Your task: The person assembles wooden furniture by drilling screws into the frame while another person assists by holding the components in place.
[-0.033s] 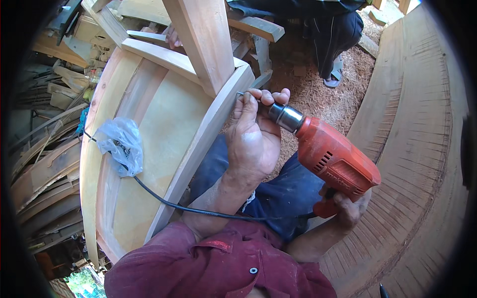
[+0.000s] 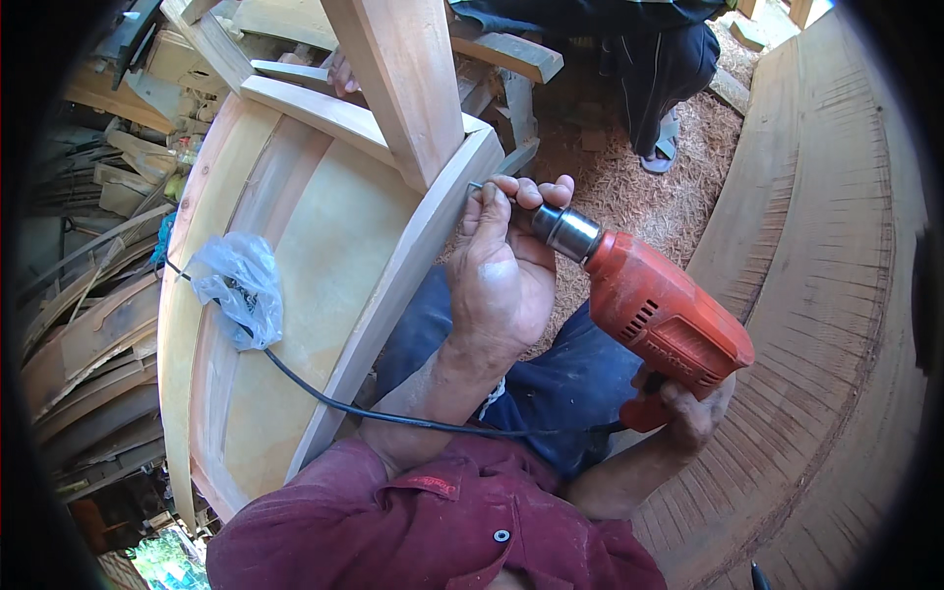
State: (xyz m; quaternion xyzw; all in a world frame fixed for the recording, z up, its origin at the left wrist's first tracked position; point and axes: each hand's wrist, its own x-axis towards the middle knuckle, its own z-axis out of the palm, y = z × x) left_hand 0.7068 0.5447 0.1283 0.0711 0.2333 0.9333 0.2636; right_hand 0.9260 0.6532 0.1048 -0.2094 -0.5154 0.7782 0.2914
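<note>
My right hand (image 2: 696,408) is wrapped around the handle of a red electric drill (image 2: 664,310), which points up and left. Its silver-and-black chuck (image 2: 575,236) reaches my left hand (image 2: 503,280), which is turned palm up with fingers curled in front of the chuck. Between the left thumb and fingers I pinch a thin metal shaft (image 2: 476,185). Its end meets the side of a pale wooden rail (image 2: 418,261); whether it is a screw or a bit is hidden by my fingers. A black cord (image 2: 383,420) crosses over my left forearm.
The rail edges a curved wooden panel (image 2: 329,236), with a clear plastic bag (image 2: 241,285) of small dark pieces on it. A wooden post (image 2: 403,88) rises at the corner. Another person's leg (image 2: 649,98) is beyond, above wood shavings. Large curved planks (image 2: 787,324) stand right; scrap wood (image 2: 93,324) lies left.
</note>
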